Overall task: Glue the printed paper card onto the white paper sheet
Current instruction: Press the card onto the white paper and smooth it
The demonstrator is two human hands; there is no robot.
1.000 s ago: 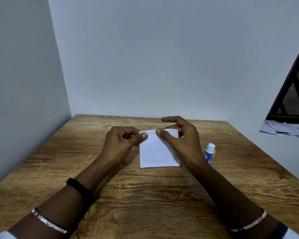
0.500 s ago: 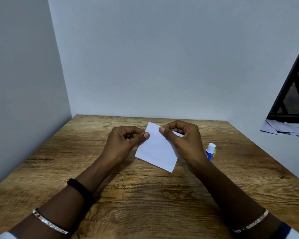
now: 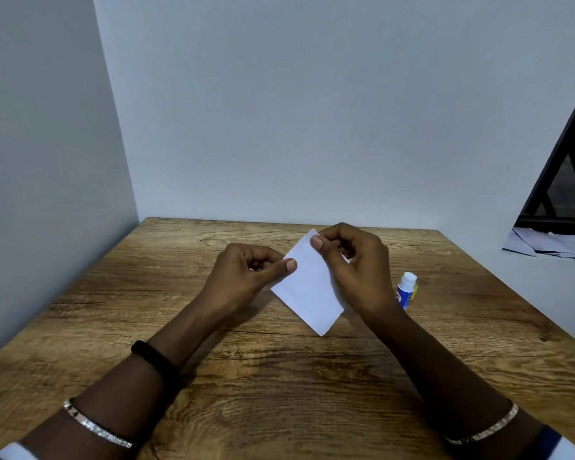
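A small white paper (image 3: 307, 287) is held tilted above the wooden table (image 3: 279, 376), one corner pointing down toward me. My right hand (image 3: 356, 267) pinches its upper edge between thumb and curled fingers. My left hand (image 3: 246, 277) pinches its left edge with the thumb on top. Only a blank white face shows; no printing is visible on it, and I cannot tell whether it is the card or the sheet. A blue and white glue stick (image 3: 406, 291) stands just right of my right wrist.
Grey walls close the table at the left and the back. Beyond the right edge lie loose papers (image 3: 545, 244) under a dark frame (image 3: 561, 167).
The paper was lying flat on the table; both hands have lifted it and turned it, so its lower corner now points toward me. The right hand rose a little.
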